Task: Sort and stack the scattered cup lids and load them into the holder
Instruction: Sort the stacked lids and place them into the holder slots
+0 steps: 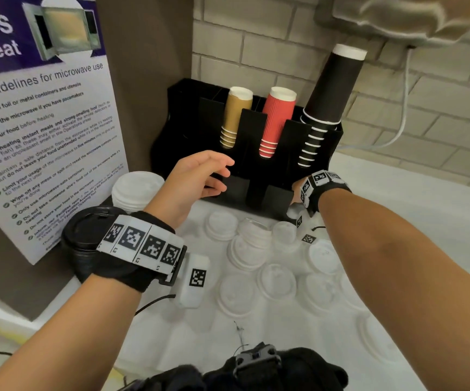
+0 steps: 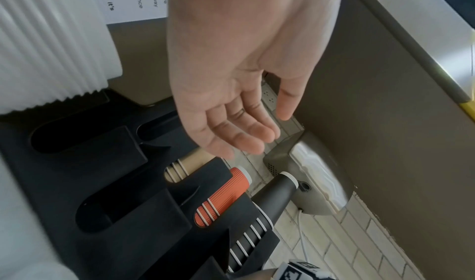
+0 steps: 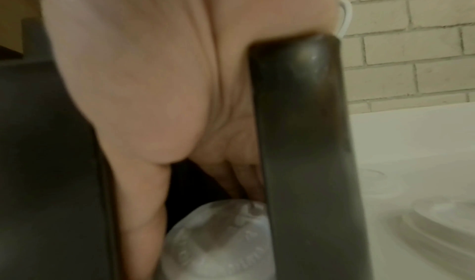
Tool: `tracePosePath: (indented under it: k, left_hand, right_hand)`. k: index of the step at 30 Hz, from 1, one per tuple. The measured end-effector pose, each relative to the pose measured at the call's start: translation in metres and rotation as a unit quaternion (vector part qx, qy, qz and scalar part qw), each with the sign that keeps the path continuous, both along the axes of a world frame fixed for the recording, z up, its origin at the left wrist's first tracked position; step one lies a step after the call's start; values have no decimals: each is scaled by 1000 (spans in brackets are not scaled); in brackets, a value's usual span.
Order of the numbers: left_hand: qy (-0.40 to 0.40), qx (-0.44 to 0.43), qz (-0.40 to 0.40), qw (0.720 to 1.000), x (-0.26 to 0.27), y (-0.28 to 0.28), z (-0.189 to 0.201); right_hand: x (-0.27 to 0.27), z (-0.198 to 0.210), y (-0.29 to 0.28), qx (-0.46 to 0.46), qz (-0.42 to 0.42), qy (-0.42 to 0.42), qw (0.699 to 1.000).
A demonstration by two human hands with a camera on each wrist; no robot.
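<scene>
The white counter (image 1: 414, 193) runs under everything, and the black holder (image 1: 259, 170) stands at its back against the brick wall; every place below is given from that holder. In its upper slots sit three cup stacks: tan cups (image 1: 232, 117) at its left, red cups (image 1: 274, 122) in the middle, black cups (image 1: 328, 103) at its right. A microwave poster (image 1: 45, 142) leans well to the holder's left. Beside the holder's left end stands a tall stack of white lids (image 1: 135, 190), with a stack of black lids (image 1: 87, 235) just in front of that. Scattered white lids (image 1: 259, 258) lie on the counter in front of the holder.

The left hand (image 1: 200, 182) hovers before the holder's front left; its wrist view shows the palm (image 2: 231, 77) bare, fingers loosely extended, holding nothing, above two empty lower slots (image 2: 107, 209).

The right hand (image 1: 298, 193) is mostly hidden behind its wristband in the head view. Only the right wrist view shows its fingers (image 3: 241, 174) reaching down into a lower slot at the holder's right, beside a black divider (image 3: 303, 142), touching a white lid (image 3: 218, 239) there; how firmly it is held cannot be told.
</scene>
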State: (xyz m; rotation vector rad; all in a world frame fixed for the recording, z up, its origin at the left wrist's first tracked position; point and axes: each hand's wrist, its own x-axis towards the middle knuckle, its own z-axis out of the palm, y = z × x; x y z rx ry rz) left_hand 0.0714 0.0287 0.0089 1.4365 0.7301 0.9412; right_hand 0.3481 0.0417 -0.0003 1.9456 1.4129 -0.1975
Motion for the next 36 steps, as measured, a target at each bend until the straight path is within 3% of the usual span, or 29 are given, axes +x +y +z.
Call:
tracePosePath:
  k: [4, 9, 11, 15, 17, 18, 19, 21, 22, 23, 25, 27, 33, 36]
  left_hand:
    - [3, 0, -8, 1000, 2, -1, -1]
    - [12, -12, -15, 1000, 7, -2, -6]
    - [22, -18, -25, 999, 10, -2, -8]
    - [42, -52, -50, 997, 20, -7, -15]
    - [41, -89, -53, 994, 26, -11, -17]
    - [34, -111, -56, 992, 28, -14, -16]
    - [26, -129, -62, 989, 31, -18, -16]
    - [7, -152, -94, 984, 35, -25, -16]
    - [-6, -163, -121, 979, 36, -30, -16]
    - [-25, -179, -147, 973, 35, -34, -15]
    - [-72, -224, -174, 956, 32, -42, -14]
    - [-106, -255, -164, 947, 29, -44, -17]
    - [-103, -252, -80, 959, 19, -45, -27]
    - [-99, -255, -82, 958, 12, -45, -29]
  right_hand:
    - [7, -12, -5, 87, 10, -9, 996]
    - [8, -3, -9, 135, -18, 65, 989]
    - [7, 9, -10, 206, -36, 108, 972]
    - [-3, 55, -30, 297, -86, 80, 948]
    - [-9, 68, -54, 371, -77, 119, 918]
    - [-17, 69, -68, 403, -72, 187, 893]
    - [-28, 64, -83, 425, -58, 292, 855]
    - [-61, 49, -110, 406, -52, 526, 746]
    - [-77, 41, -119, 386, -56, 597, 701]
    - [-89, 33, -124, 375, -62, 631, 676]
    - [-104, 16, -127, 383, -79, 645, 657]
    - [-113, 5, -129, 406, -96, 628, 657]
    - [-132, -10, -132, 454, -60, 623, 634]
    - [-135, -13, -132, 465, -36, 625, 626]
